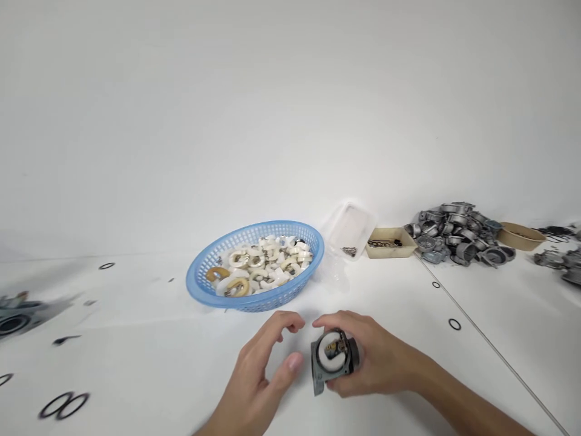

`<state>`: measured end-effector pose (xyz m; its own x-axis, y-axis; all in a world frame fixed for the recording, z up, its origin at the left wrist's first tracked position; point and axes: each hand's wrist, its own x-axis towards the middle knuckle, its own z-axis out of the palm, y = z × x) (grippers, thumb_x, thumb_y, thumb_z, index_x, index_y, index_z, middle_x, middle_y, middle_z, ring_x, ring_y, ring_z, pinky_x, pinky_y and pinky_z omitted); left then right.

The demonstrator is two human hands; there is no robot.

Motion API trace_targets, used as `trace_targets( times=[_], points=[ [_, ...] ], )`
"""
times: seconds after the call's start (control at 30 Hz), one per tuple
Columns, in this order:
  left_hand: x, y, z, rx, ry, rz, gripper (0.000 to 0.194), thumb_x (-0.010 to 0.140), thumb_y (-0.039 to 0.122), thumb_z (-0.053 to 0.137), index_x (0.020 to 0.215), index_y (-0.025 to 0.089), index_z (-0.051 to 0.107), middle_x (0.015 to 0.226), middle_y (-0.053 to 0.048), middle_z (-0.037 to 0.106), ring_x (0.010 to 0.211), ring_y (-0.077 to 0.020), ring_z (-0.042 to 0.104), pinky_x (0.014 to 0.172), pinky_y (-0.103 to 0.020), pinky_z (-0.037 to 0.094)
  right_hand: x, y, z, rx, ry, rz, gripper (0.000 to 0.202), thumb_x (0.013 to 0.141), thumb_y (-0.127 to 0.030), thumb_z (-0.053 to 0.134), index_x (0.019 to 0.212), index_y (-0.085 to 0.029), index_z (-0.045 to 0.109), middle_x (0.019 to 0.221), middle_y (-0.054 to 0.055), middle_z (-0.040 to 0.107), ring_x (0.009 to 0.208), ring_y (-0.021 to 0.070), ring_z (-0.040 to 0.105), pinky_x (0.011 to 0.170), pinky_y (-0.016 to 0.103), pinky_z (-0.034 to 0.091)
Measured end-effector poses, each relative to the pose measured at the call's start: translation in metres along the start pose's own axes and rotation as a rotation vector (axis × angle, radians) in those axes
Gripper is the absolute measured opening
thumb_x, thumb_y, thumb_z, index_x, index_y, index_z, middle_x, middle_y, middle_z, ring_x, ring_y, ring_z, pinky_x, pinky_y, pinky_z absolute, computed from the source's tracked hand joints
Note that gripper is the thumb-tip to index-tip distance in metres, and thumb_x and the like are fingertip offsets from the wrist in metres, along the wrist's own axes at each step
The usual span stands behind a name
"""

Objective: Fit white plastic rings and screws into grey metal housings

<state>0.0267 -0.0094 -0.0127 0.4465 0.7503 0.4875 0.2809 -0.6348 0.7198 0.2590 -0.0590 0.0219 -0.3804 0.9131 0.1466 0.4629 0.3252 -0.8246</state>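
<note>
From the head camera, the right hand (376, 357) is gripping a grey metal housing (333, 358) with a white ring set in it, low over the white worktop (136, 339). The left hand (263, 369) is hovering just beside it, fingers spread and holding nothing. A blue basket (204, 290) of rings is sitting behind them.

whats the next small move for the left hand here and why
Probably bring the left hand in to steady or press the white insert in the grey metal housing. The right hand grips that housing with its open face up, and the left hand hovers empty beside it, fingers curled.
</note>
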Motion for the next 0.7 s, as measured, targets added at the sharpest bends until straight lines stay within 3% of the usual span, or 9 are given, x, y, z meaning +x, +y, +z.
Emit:
trace_targets(
  times=[0.1, 0.17, 0.23, 0.33, 0.4, 0.5, 0.7],
  points=[
    [-0.003, 0.004, 0.003, 0.008, 0.007, -0.037, 0.034, 0.1, 0.058, 0.048, 0.109, 0.029, 0.064, 0.108, -0.005, 0.068, 0.092, -0.0257, 0.061, 0.077, -0.032, 0.057, 0.001, 0.007, -0.033, 0.08, 0.189, 0.052, 0.064, 0.072, -0.026, 0.08, 0.133, -0.028, 0.058, 0.115, 0.004, 0.067, 0.098, 0.0225, 0.066, 0.083, 0.035, 0.055],
    [-0.005, 0.008, 0.005, 0.001, 0.021, -0.063, 0.035, 0.099, 0.059, 0.048, 0.107, 0.029, 0.065, 0.109, -0.006, 0.068, 0.093, -0.026, 0.061, 0.072, -0.03, 0.058, -0.004, 0.018, -0.067, 0.002, 0.39, 0.127, 0.066, 0.076, -0.037, 0.079, 0.136, -0.028, 0.056, 0.119, 0.007, 0.066, 0.103, 0.0257, 0.065, 0.08, 0.037, 0.057],
    [-0.006, 0.01, 0.006, -0.01, 0.017, -0.059, 0.033, 0.099, 0.057, 0.049, 0.107, 0.029, 0.065, 0.11, -0.006, 0.068, 0.094, -0.026, 0.062, 0.066, -0.027, 0.058, -0.015, 0.033, -0.102, -0.158, 0.612, 0.232, 0.067, 0.075, -0.047, 0.076, 0.136, -0.028, 0.056, 0.121, 0.009, 0.067, 0.102, 0.0283, 0.066, 0.075, 0.039, 0.058],
    [-0.005, 0.008, 0.007, -0.02, -0.03, -0.022, 0.028, 0.099, 0.052, 0.05, 0.11, 0.03, 0.064, 0.113, -0.007, 0.068, 0.091, -0.0255, 0.064, 0.054, -0.024, 0.055, -0.04, 0.062, -0.147, -0.504, 0.909, 0.471, 0.068, 0.074, -0.049, 0.071, 0.137, -0.029, 0.055, 0.114, 0.007, 0.07, 0.098, 0.0296, 0.067, 0.081, 0.041, 0.055],
    [-0.004, 0.006, 0.007, -0.023, -0.059, -0.003, 0.025, 0.1, 0.049, 0.05, 0.112, 0.031, 0.062, 0.114, -0.007, 0.068, 0.09, -0.0252, 0.065, 0.049, -0.023, 0.052, -0.059, 0.081, -0.167, -0.578, 0.965, 0.575, 0.067, 0.07, -0.043, 0.071, 0.134, -0.024, 0.058, 0.113, 0.011, 0.07, 0.1, 0.0348, 0.066, 0.085, 0.047, 0.052],
    [-0.003, 0.004, 0.007, -0.015, -0.058, 0.021, 0.023, 0.099, 0.047, 0.051, 0.111, 0.031, 0.062, 0.112, -0.007, 0.068, 0.093, -0.026, 0.066, 0.051, -0.023, 0.053, -0.081, 0.102, -0.184, -0.627, 0.983, 0.696, 0.064, 0.068, -0.043, 0.069, 0.128, -0.021, 0.061, 0.109, 0.013, 0.072, 0.099, 0.0362, 0.066, 0.083, 0.046, 0.051],
    [0.003, 0.011, 0.0, 0.108, 0.018, 0.125, 0.02, 0.098, 0.041, 0.054, 0.109, 0.027, 0.062, 0.108, -0.007, 0.07, 0.095, -0.026, 0.066, 0.081, -0.035, 0.057, -0.09, 0.118, -0.193, -0.665, 0.96, 0.759, 0.071, 0.068, -0.049, 0.067, 0.133, -0.022, 0.059, 0.109, 0.012, 0.072, 0.098, 0.0352, 0.067, 0.08, 0.042, 0.05]
  ],
)
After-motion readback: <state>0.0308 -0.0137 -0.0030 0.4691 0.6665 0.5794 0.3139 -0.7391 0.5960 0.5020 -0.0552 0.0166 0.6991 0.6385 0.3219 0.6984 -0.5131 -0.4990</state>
